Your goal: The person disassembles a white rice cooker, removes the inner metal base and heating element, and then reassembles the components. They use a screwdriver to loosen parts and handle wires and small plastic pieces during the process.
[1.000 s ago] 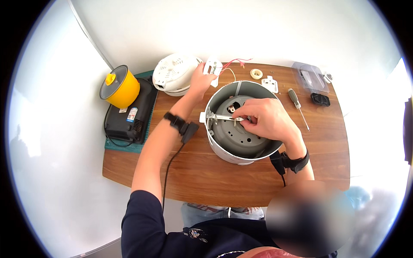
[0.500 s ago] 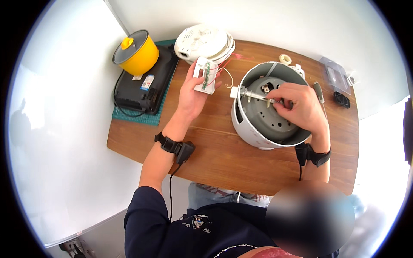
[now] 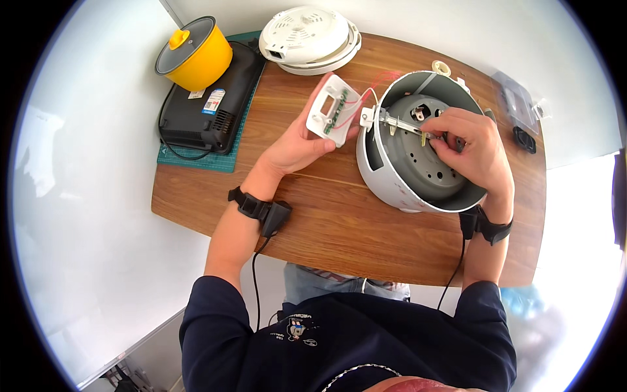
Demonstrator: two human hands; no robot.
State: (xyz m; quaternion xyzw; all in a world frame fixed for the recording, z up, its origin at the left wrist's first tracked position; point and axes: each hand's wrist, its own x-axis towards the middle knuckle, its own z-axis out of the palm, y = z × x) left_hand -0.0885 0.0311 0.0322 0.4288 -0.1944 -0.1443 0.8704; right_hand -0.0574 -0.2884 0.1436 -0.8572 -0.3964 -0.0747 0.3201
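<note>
My left hand [image 3: 295,147] grips a white plastic panel [image 3: 316,121] by its lower edge, fingers behind it. A green circuit board [image 3: 337,111] shows on the panel, and red and white wires [image 3: 369,90] run from it toward the pot-like shell. That round, white-walled appliance shell [image 3: 386,191] stands open on the table, its grey metal inside [image 3: 403,161] pierced with holes. Across it lies a thin metal lever [image 3: 406,125] with a white end piece at the rim. Over the shell, my right hand [image 3: 478,145] pinches the lever's inner end; the fingertips are partly hidden.
A yellow lidded pot [image 3: 208,64] stands on a black appliance [image 3: 191,120] over a green cutting mat [image 3: 223,163]. White vented covers [image 3: 307,34] are stacked at the back. At the right lie a tape roll [image 3: 441,68], a clear plastic box [image 3: 514,103] and a small black object [image 3: 524,140].
My left hand has tilted the panel and brought it closer to the shell's rim. My right hand keeps its pinch at the lever. The whole view has shifted slightly.
</note>
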